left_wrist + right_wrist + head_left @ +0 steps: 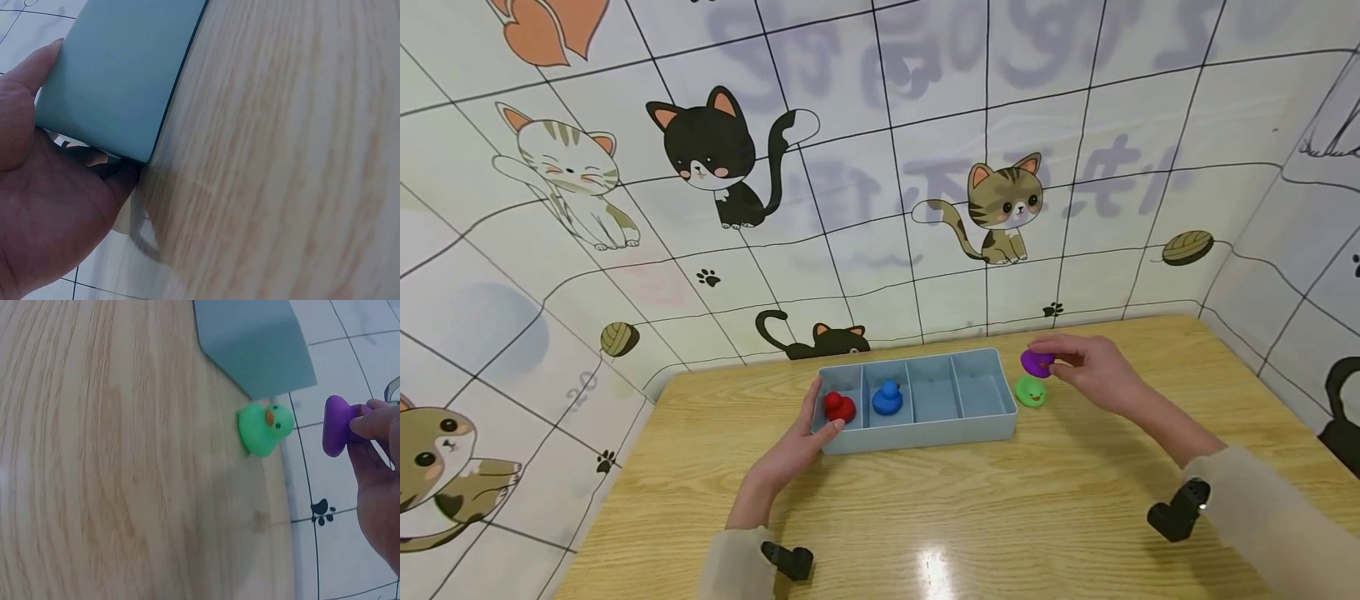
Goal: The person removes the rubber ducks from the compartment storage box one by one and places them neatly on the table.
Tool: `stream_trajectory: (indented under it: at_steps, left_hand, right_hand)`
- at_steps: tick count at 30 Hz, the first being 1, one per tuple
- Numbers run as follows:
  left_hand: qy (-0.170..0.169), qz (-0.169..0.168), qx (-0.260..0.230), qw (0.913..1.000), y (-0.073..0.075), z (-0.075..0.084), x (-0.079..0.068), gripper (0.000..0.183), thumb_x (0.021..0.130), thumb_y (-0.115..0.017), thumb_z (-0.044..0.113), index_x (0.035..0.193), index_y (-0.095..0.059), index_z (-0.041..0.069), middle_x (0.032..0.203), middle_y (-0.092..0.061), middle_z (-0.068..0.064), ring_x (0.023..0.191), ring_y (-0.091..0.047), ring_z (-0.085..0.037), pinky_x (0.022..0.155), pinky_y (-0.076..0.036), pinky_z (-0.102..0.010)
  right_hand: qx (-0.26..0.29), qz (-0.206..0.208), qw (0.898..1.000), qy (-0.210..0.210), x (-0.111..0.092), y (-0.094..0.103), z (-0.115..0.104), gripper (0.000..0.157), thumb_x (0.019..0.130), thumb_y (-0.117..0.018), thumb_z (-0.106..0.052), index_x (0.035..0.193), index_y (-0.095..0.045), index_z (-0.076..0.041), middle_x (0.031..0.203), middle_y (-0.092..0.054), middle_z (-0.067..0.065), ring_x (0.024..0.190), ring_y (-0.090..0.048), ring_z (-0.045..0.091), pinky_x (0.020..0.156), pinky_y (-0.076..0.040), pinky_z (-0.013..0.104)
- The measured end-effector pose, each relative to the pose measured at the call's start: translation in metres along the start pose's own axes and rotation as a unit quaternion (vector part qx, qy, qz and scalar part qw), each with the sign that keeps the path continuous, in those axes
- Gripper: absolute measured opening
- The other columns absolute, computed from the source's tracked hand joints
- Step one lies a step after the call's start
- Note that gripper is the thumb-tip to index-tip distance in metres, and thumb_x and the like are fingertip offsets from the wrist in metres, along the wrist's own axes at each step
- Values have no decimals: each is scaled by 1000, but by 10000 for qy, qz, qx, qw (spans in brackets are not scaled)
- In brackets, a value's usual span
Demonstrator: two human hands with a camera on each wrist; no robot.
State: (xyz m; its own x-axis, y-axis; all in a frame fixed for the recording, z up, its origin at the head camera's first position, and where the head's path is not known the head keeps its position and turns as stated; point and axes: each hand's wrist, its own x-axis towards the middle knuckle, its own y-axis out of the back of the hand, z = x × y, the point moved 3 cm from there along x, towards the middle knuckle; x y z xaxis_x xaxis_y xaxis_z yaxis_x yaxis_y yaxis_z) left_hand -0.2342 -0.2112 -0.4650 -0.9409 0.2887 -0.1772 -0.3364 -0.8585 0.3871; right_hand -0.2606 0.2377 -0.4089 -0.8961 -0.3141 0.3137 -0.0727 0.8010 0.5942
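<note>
My right hand (pixel 1093 371) pinches the purple duck (pixel 1036 364) aloft over the table (pixel 880 517) toward its far edge, near the green duck (pixel 1031 392), the tray (pixel 921 436) just leftward, long axis running across to my left hand (pixel 790 447), gripping its opposite end.

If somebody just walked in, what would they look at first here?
Probably the purple toy, held up by the right hand beyond the right end of the tray, near the green duck on the table. Next, perhaps, the red duck and blue duck in the tray's left half, then the cartoon cats on the wall behind.
</note>
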Motion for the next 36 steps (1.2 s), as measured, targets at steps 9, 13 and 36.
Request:
stream_trajectory:
  at_steps: [9,13,36]
  left_hand:
    - [-10,-8,-19,10000,0,0,0,88,105,-58,40,165,6,34,172,10,-2,156,8,-34,119,-5,-68]
    - [3,-22,-38,10000,0,0,1,88,105,-58,40,165,6,35,172,10,-2,156,9,-33,119,-5,-67]
    - [38,7,-31,10000,0,1,-2,86,105,-57,40,165,5,35,172,10,-3,156,9,-34,118,-5,-68]
  right_hand:
    - [-341,-213,9988,-295,-5,5,26,32,88,-64,19,119,-69,13,124,-65,32,115,-62,50,94,-55,43]
    - [-472,-332,9972,-474,-5,5,37,31,87,-63,19,115,-71,12,122,-66,32,116,-61,50,96,-51,53]
    - [-480,-697,9951,-506,-18,2,55,38,80,-55,22,109,-74,6,116,-69,25,114,-62,51,94,-52,56]
